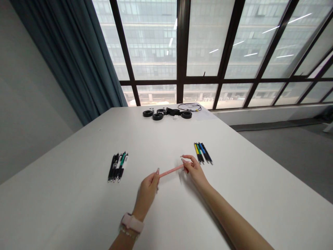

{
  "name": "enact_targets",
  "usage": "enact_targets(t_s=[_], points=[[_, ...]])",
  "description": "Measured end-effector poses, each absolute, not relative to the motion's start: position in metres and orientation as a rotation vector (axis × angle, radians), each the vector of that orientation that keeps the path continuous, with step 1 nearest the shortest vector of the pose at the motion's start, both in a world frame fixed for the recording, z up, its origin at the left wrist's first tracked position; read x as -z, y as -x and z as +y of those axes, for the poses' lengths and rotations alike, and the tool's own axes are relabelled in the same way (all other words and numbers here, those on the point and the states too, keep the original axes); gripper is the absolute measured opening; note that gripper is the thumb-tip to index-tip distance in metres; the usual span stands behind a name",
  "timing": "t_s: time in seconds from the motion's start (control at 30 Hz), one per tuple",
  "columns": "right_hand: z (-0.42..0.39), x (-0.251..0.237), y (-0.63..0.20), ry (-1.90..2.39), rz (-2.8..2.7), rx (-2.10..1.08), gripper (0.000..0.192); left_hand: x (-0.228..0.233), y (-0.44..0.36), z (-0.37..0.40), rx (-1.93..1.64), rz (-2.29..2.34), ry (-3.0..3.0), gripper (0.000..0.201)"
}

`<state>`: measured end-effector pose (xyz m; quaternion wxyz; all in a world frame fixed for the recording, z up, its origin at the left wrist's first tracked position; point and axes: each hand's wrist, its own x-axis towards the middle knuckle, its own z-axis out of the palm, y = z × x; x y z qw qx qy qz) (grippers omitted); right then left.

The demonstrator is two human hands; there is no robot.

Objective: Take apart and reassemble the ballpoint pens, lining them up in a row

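Observation:
A pink pen (171, 170) is held level just above the white table (234, 187), one end in each hand. My left hand (148, 191) pinches its left end; a pink watch sits on that wrist. My right hand (194, 171) grips the right end. To the right of my right hand lies a row of several pens (203, 153) with yellow, green, blue and black barrels. A second row of several black, white and green pens (118, 167) lies to the left of my left hand.
At the table's far edge lie several black round rolls (157, 116) and a coiled black cable (189, 106). A large window with dark frames (182, 52) fills the back, with a blue curtain (78, 59) to the left. Grey floor lies right of the table.

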<state>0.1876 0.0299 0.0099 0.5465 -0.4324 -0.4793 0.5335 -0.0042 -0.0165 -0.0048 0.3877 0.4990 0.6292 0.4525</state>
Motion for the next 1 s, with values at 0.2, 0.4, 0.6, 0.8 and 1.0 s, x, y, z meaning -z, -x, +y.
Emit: enact_targets(t_s=[0.2, 0.4, 0.6, 0.8, 1.0], points=[[0.0285, -0.012, -0.1858, 1.045, -1.142, -1.24, 0.032, 0.002, 0.0034, -0.0176, -1.156, 1.59, -1.249, 0.054], [0.0311, -0.0095, -0.1863, 1.03, -1.136, -1.285, 0.041, 0.0044, 0.0049, -0.0161, -1.154, 1.566, -1.244, 0.053], [0.0296, -0.014, -0.1862, 0.977, -1.117, -1.259, 0.038, 0.004, 0.005, -0.0162, -1.157, 1.546, -1.217, 0.053], [0.0323, -0.0106, -0.1883, 1.163, -1.174, -1.294, 0.045, 0.0029, 0.0042, -0.0169, -1.147, 1.57, -1.251, 0.054], [0.0349, -0.0122, -0.1898, 0.987, -1.135, -1.24, 0.042, 0.0022, 0.0031, -0.0162, -1.148, 1.554, -1.233, 0.054]])
